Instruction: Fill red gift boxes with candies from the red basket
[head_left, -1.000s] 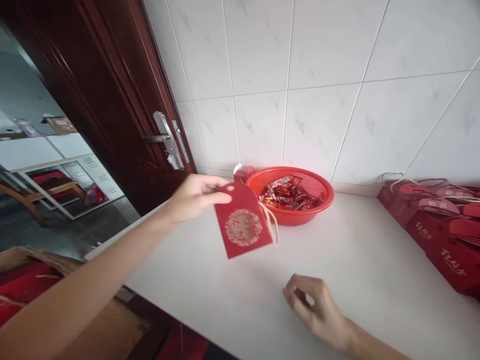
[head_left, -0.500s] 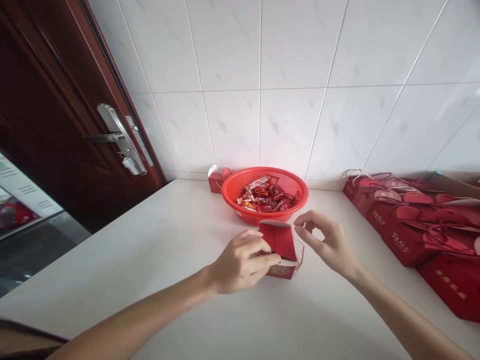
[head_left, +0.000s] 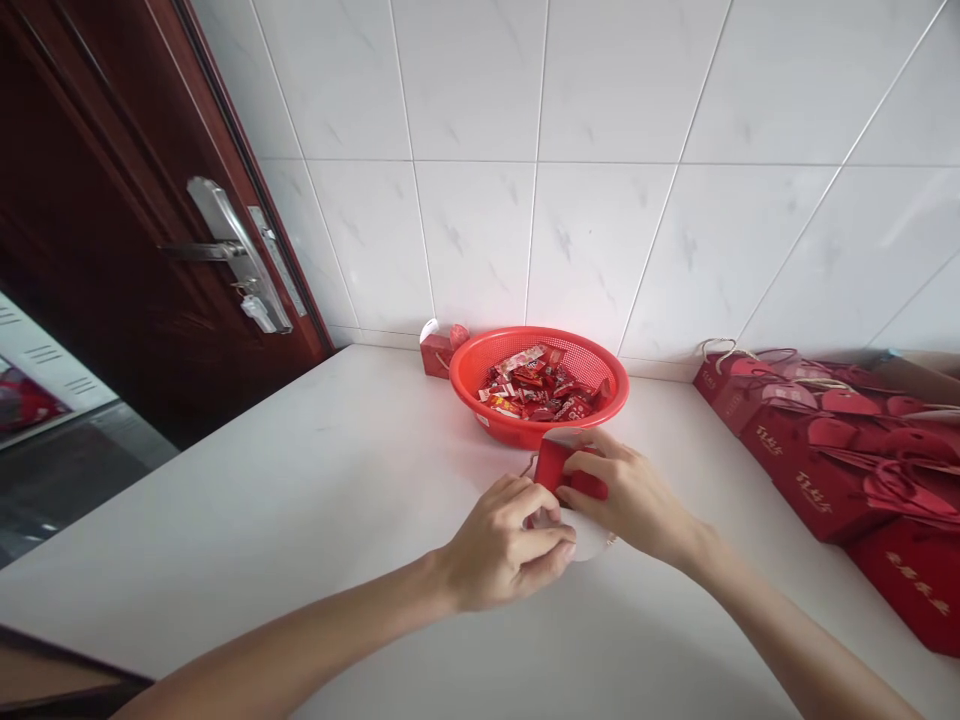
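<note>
A small red paper gift box (head_left: 553,468) with a rope handle stands on the white table between my hands. Its top is open, showing a red inside, and one flap with a pale face hangs out at the front. My left hand (head_left: 510,540) has its fingers closed on the box's near left side. From the right, my right hand (head_left: 634,495) grips the box at its far flap, with fingertips over the opening. My fingers hide much of the box, and what lies inside cannot be seen. Just behind it sits a red plastic basket (head_left: 495,429) of wrapped sweets (head_left: 536,385).
Another small red box (head_left: 435,355) stands against the tiled wall, left of the basket. Several red gift boxes with cord handles (head_left: 795,480) are lined up along the right side. A dark red door (head_left: 150,200) with a metal handle is at the left.
My right hand has come in from beside the box onto its opening and far flap. A front flap now hangs outward. The view has shifted slightly.
</note>
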